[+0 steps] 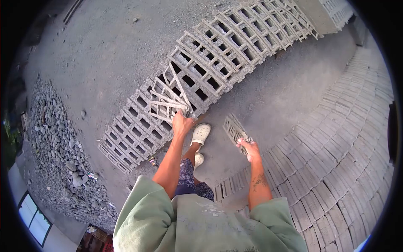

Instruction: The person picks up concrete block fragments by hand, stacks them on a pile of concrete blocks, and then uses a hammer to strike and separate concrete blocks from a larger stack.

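Observation:
My left hand is closed at the near end of several thin, grey lattice frames. These frames are fanned out on top of a long row of hollow concrete blocks. My right hand grips a similar grey slotted frame by its near end, thumb on top. That frame is held out over the bare ground, angled away to the upper left, apart from the row.
My feet in pale clogs stand beside the block row. Stacked solid-looking blocks curve along the right side. A gravel pile lies on the left, and a larger block or slab is at the far end.

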`<state>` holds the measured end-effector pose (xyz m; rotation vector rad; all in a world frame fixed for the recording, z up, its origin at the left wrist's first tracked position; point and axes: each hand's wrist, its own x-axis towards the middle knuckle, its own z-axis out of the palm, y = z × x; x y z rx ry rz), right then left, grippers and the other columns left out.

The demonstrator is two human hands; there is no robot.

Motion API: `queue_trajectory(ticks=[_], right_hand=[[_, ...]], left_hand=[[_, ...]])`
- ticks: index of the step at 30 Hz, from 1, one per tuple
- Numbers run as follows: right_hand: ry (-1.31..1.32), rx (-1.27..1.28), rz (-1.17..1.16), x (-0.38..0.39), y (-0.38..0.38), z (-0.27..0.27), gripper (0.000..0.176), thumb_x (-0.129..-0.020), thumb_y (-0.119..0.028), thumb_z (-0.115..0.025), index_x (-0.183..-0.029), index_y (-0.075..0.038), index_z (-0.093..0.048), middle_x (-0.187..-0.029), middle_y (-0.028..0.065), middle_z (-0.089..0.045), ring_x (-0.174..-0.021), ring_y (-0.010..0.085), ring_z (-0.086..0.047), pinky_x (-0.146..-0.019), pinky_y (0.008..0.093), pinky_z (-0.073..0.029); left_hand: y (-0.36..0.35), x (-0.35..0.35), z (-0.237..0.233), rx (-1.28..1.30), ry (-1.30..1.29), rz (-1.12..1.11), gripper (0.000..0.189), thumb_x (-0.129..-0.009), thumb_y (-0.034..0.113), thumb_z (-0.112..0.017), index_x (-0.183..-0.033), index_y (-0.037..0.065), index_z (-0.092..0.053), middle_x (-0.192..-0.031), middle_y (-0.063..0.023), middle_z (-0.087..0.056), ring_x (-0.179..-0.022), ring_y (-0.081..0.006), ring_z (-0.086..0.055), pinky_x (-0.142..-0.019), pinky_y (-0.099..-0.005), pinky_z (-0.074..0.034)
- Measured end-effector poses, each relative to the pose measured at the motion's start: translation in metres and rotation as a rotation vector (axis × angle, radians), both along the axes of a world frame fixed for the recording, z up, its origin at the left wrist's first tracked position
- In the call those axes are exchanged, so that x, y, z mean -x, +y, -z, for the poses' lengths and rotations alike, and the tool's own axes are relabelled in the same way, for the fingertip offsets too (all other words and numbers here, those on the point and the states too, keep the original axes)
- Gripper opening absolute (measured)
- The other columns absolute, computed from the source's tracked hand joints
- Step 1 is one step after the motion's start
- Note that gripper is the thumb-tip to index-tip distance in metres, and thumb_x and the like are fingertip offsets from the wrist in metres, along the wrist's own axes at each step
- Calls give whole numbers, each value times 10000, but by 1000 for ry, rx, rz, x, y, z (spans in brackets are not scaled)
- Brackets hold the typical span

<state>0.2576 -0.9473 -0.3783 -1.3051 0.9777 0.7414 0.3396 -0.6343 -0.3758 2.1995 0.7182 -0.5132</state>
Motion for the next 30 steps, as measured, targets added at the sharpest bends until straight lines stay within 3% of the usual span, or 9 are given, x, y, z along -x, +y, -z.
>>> queue_trajectory(ticks=[2,4,10,12,18,21,24,26,30], right_hand=[[-42,-123,92,15,1,-50,239,-720,-111,-707,-909,9,-624,-811,82,-640,-736,170,-628,-769,297,-459],[-83,-162,120,29,10,-100,225,-745,-109,-689,-910,26,-615,-861,96,-646,-766,184,-634,-757,289,-478],[-233,-346,161,45,44,-195,290,-785,-89,-637,-1026,50,-554,-1026,172,-620,-837,222,-630,-765,326,-507],[-271,-379,131,58,46,-207,316,-789,-81,-634,-1062,48,-541,-1006,170,-625,-836,226,-631,-778,321,-500],[-340,-386,133,64,45,-246,273,-777,-81,-659,-1014,18,-567,-921,139,-637,-802,218,-631,-717,308,-504],[-271,-326,43,58,55,-262,231,-773,-183,-684,-895,-8,-595,-768,72,-617,-654,176,-596,-608,295,-478],[-282,-37,-185,62,41,-250,214,-764,-227,-691,-766,-34,-598,-681,42,-589,-577,145,-563,-554,274,-438],[-355,-80,-14,70,20,-279,230,-732,-229,-685,-642,-46,-580,-598,26,-555,-497,127,-520,-503,265,-392],[-331,-52,345,111,-47,-281,136,-746,-163,-648,-724,-43,-588,-608,18,-539,-524,138,-519,-520,276,-425]], left_hand=[[30,1,-75,111,-32,-5,476,-593,249,-795,-887,-60,-584,-742,-191,-622,-671,-264,-587,-655,-370,-455],[60,17,-90,335,-32,-123,293,-668,171,-738,-834,-16,-585,-730,-68,-606,-643,-128,-537,-608,-262,-428],[35,44,-177,767,11,-444,186,-784,102,-616,-906,-38,-601,-863,-115,-642,-683,-145,-593,-599,-260,-458],[13,63,-202,762,71,-219,207,-772,136,-631,-879,-37,-597,-843,-113,-653,-753,-179,-617,-661,-271,-465],[-62,101,-230,817,15,-92,154,-791,127,-590,-669,39,-554,-577,-18,-518,-527,-106,-452,-496,-265,-339],[-98,114,-256,907,37,-41,133,-778,127,-602,-691,37,-556,-599,-24,-532,-526,-113,-468,-503,-276,-361],[-85,118,-246,1004,173,-205,105,-766,112,-614,-712,35,-568,-632,-34,-545,-535,-130,-499,-516,-274,-398],[-38,120,-241,1170,312,-262,115,-749,94,-637,-705,53,-539,-665,-35,-533,-508,-139,-486,-513,-266,-410],[62,121,-294,1097,160,-626,231,-743,36,-639,-663,127,-443,-500,54,-340,-415,-76,-338,-502,-249,-385]])
